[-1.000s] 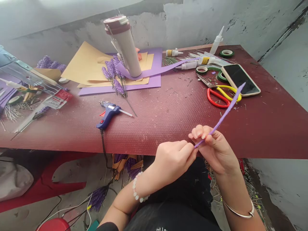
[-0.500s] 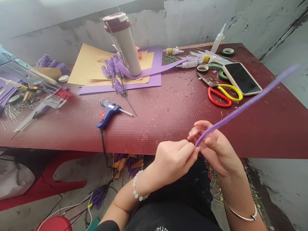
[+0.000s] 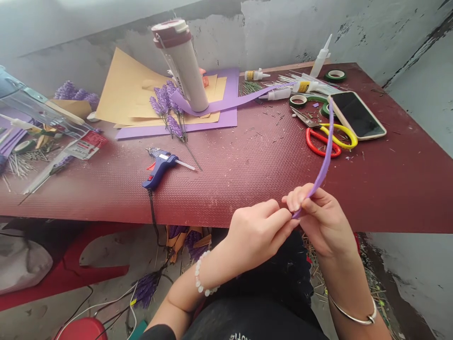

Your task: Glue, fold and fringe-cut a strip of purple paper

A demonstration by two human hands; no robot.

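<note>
Just over the table's near edge, my left hand (image 3: 264, 226) is closed, thumb and fingers pinching the lower end of a narrow purple paper strip (image 3: 326, 160). My right hand (image 3: 318, 215) grips the same strip a little higher, between thumb and forefinger. From there the strip curves upward, its tip in front of the phone and scissors. What lies inside my left hand is hidden by its fingers. The hands are almost touching each other.
Red-and-yellow-handled scissors (image 3: 331, 139) and a phone (image 3: 357, 114) lie to the right. A blue glue gun (image 3: 161, 167) rests at left, its cord over the edge. Behind stand a tumbler (image 3: 186, 71), purple flower stems (image 3: 173, 125) and brown paper (image 3: 122, 94). Glue bottles (image 3: 320, 61) are at the back.
The strip has swung from a long slant toward the upper right to a steeper, curved stand. My right fingers have closed on it near the left hand. The brown paper's corner has lifted.
</note>
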